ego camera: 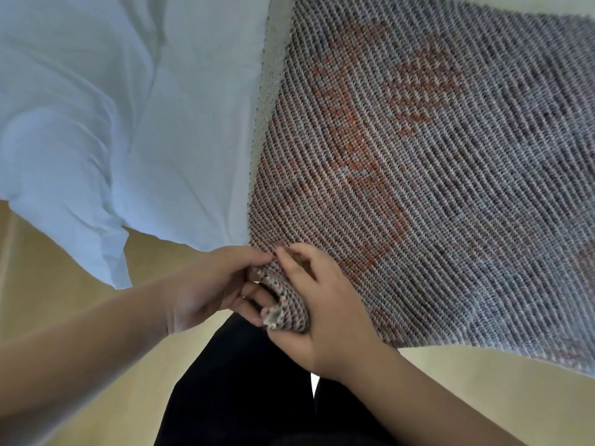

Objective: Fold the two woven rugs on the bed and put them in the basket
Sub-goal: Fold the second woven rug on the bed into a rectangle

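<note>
A grey woven rug (450, 175) with faded orange patches fills the right half of the view, spread over the bed and hanging past its edge. Its near corner is bunched up between both hands. My left hand (212, 284) pinches that corner from the left with thumb and fingers. My right hand (318, 300) grips the same bunched corner from the right, fingers curled over it. Only one rug shows, and no basket is in view.
A pale blue sheet (128, 123) covers the bed at the left, its corner hanging down toward the light wooden floor (58, 278). My dark trousers (238, 387) stand close to the bed edge, below the hands.
</note>
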`<state>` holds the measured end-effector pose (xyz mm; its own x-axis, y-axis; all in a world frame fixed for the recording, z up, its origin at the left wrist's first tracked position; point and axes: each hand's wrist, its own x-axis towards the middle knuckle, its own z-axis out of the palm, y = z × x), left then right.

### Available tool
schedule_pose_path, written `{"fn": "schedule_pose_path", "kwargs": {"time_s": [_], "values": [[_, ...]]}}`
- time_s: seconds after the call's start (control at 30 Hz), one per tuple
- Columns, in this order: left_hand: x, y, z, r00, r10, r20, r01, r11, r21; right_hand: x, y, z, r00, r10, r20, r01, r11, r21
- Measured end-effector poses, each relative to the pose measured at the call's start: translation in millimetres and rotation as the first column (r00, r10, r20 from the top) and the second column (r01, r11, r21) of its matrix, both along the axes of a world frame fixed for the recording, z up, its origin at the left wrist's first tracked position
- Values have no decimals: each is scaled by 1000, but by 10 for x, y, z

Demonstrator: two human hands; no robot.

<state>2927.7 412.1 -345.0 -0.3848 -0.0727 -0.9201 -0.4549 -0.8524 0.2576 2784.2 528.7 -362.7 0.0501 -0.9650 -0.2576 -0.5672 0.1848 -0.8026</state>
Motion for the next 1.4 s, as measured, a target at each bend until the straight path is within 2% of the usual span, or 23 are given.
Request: {"fn": "schedule_pose_path", "kwargs": {"time_s": [0.07,0.17,0.23,0.33,0.43,0.5,0.63,0.77,0.9,1.03,1.13,1.2,1.27,1.33,1.4], "values": [[21,-7,10,999,20,-42,-21,999,-29,-39,24,43,987,-163,-1,162,980,-114],[-14,-48,-111,994,106,32,-103,992,-77,-74,65,97,958,-287,-4,281,939,-200],[-129,-172,-230,975,178,134,-156,975,-159,-98,86,139,949,-313,40,315,934,-169],[-373,-578,-377,928,283,243,-182,913,-365,-146,80,215,926,-366,92,375,920,-110],[-687,-1061,-344,898,387,207,-226,812,-538,-195,24,342,867,-470,166,482,875,-37],[-909,-1331,-286,903,402,153,-252,782,-570,-255,-46,410,831,-522,192,530,848,10],[-1268,-1606,-203,958,269,104,-135,737,-662,-472,-200,506,764,-607,218,612,789,52],[-1733,-1573,9,984,8,179,144,558,-817,-864,-180,619,582,-763,280,772,627,102],[-2493,-1429,245,948,-136,286,316,352,-881,-1356,55,725,400,-857,324,868,467,166],[-3323,-1235,336,902,-198,383,417,172,-893,-1969,417,908,275,-881,385,893,382,236],[-3776,-1075,301,859,-191,475,498,90,-863,-2407,699,997,248,-879,407,885,376,274],[-4033,-974,269,824,-196,532,555,89,-827,-2645,894,1037,200,-893,404,905,326,272],[-4315,-879,268,824,-199,531,558,115,-822,-2873,1094,1054,138,-917,374,941,239,240],[-4651,-776,337,803,-194,563,578,23,-816,-3092,1275,1052,46,-936,348,976,116,183],[-5029,-661,378,768,-218,602,602,-74,-795,-3321,1467,981,-85,-943,322,987,-36,157]]}}
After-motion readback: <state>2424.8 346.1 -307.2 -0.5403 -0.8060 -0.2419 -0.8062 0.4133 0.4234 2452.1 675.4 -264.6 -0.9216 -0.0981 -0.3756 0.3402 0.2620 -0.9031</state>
